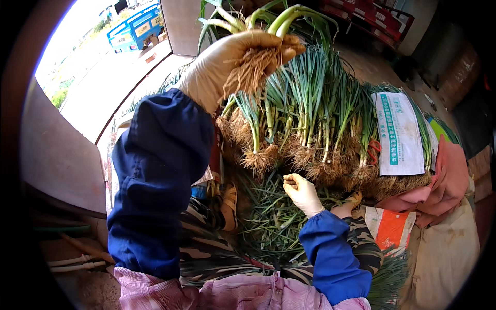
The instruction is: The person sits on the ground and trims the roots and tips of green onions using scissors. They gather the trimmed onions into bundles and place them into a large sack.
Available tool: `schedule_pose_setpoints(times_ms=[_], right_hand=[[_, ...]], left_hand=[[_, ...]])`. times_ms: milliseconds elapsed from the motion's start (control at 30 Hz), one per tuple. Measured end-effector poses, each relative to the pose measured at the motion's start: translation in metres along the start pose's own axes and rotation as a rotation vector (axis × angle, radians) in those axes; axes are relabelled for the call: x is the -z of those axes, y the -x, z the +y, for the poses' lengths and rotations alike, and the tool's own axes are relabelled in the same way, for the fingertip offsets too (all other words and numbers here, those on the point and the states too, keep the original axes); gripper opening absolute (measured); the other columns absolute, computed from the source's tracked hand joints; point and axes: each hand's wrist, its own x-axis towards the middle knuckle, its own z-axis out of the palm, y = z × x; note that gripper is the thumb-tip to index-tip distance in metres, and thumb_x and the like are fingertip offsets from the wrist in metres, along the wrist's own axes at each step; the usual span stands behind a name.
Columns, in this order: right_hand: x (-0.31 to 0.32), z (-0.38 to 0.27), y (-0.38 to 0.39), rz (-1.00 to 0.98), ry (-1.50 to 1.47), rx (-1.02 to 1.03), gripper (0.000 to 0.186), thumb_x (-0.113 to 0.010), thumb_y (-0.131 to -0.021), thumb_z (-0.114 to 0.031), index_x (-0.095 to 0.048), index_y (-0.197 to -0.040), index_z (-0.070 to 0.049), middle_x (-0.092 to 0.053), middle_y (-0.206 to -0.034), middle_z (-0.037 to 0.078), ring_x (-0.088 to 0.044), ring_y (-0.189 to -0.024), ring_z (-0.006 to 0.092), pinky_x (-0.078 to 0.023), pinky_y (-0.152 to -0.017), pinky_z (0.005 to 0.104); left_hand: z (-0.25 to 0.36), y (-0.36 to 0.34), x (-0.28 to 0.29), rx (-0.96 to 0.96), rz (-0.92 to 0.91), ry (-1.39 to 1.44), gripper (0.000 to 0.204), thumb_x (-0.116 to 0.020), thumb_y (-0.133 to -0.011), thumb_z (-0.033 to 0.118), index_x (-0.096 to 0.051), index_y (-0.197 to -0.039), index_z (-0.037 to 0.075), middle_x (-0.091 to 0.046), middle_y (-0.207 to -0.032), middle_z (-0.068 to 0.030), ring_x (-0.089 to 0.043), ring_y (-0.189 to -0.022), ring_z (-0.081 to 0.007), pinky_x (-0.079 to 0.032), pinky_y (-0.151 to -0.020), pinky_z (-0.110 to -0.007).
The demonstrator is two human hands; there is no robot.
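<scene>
Up at the top of the view, my left hand [222, 67] in a pale, soiled glove grips a bunch of green onion plants [281, 18], their brown roots hanging over the palm. Beyond and below it lies a pile of long-leaved onion plants [320, 103] with roots toward me. My right hand [302, 195], also gloved, is lower down at the front of the pile, fingers curled together with nothing visible in them. Cut green leaves [263, 222] lie scattered on the ground between my legs.
A printed white sack [400, 134] covers the pile's right part, beside pink cloth [444, 191]. An orange-and-white bag [390, 227] lies at right. A grey metal panel [62, 155] stands at left; a blue cart [132, 31] is outside, red crates [372, 15] at the back.
</scene>
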Motion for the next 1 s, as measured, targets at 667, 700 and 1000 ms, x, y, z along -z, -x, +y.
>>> schedule_pose_setpoints(times_ms=[667, 700, 1000], right_hand=[[-0.101, 0.022, -0.1, 0.039, -0.512, 0.013, 0.03, -0.053, -0.096, -0.019, -0.06, -0.114, 0.003, -0.068, -0.106, 0.017, -0.065, -0.099, 0.028, -0.047, -0.088, 0.0354], [-0.1, 0.016, -0.097, 0.001, -0.222, -0.041, 0.03, -0.052, -0.096, -0.015, -0.057, -0.12, 0.002, -0.068, -0.104, 0.011, -0.061, -0.096, 0.0144, -0.046, -0.088, 0.0288], [-0.071, -0.06, -0.005, 0.265, -0.074, 0.142, 0.05, -0.057, -0.085, -0.011, -0.042, -0.13, 0.003, -0.053, -0.121, 0.028, -0.057, -0.106, 0.0408, -0.048, -0.089, 0.0426]], left_hand=[[-0.233, 0.098, 0.157, 0.313, 0.863, 0.064, 0.015, -0.061, -0.086, 0.013, -0.065, -0.092, 0.0, -0.065, -0.073, -0.0062, -0.06, -0.058, -0.0166, -0.048, -0.053, -0.027], [-0.221, 0.101, 0.149, 0.349, 0.82, 0.064, 0.013, -0.061, -0.086, 0.013, -0.065, -0.088, 0.0, -0.064, -0.072, -0.0044, -0.059, -0.058, -0.0141, -0.047, -0.054, -0.026], [-0.127, 0.132, 0.062, 0.406, 0.773, -0.448, 0.025, -0.058, -0.088, 0.015, -0.059, -0.107, -0.001, -0.064, -0.083, -0.0077, -0.061, -0.066, -0.0147, -0.051, -0.059, -0.026]])
